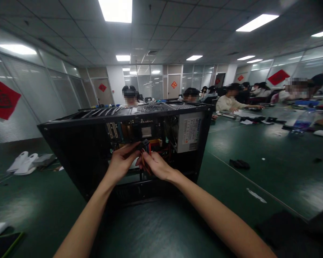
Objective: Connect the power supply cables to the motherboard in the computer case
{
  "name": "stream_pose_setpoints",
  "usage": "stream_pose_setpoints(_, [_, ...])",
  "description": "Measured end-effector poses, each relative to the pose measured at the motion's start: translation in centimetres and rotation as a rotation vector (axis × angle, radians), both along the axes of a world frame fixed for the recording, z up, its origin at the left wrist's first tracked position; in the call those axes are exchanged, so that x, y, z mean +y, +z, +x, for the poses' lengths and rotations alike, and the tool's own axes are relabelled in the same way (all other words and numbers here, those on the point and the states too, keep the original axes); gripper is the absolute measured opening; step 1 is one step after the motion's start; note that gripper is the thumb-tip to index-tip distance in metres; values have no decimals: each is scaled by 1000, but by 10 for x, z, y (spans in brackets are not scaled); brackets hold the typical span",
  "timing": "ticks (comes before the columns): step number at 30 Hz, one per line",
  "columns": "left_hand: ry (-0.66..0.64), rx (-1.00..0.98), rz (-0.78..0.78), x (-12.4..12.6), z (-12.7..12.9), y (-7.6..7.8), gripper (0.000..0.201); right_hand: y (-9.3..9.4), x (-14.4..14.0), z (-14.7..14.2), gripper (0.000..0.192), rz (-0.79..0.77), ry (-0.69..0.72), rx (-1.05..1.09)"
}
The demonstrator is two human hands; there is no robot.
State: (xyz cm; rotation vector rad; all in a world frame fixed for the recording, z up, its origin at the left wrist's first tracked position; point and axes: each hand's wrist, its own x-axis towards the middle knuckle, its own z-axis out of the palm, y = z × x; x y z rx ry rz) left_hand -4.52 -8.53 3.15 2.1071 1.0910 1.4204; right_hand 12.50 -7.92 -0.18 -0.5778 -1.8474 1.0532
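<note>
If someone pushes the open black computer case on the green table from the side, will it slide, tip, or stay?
The computer case probably resists a light push: it holds a power supply and boards, so it looks heavy. It stands broad and low on the table, so tipping seems unlikely. Both hands, left hand and right hand, grip a cable connector inside, so sliding could tug it.

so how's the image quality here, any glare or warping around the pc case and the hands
Head view: strong wide-angle warping, the ceiling panels and table edges bow outward. Ceiling lights glare on the green table. The open computer case is dim inside, so the connector pinched by the left hand and right hand is hard to read. Faces behind are blurred out.
</note>
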Motion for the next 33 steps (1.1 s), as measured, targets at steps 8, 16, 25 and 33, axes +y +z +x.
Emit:
stream_pose_setpoints(8, [-8, 207, 164, 1, -4, 4, 45, 0, 1, 3, 75, -37, 79, 57])
stream_pose_setpoints(16, [192, 315, 508, 4, 0, -8, 34, 1, 0, 3, 76, -83, 58, 70])
stream_pose_setpoints(25, [348, 558, 867, 10, -5, -17, 28, -3, 5, 5, 69, 106, -203, 13])
stream_pose_setpoints(33, [183, 542, 507, 11, 5, -24, 33, 6, 1, 33, 36, 822, -569, -528])
